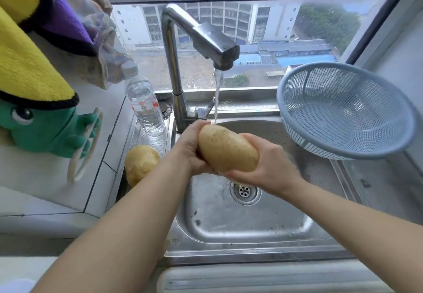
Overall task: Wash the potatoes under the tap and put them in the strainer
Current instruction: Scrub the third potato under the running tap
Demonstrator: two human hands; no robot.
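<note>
The potato [227, 148] hides the fingers of the left hand [188, 148] and most of the fingers of the right hand [267, 165] curled beneath it. The left forearm [142, 212] covers the near side of a second potato [140, 162] beside the sink [251, 253]. The print on the label of the bottle [144, 107] is too small to read. The yellow towel [29, 70] runs off the left edge and covers the top of a green toy [45, 130].
</note>
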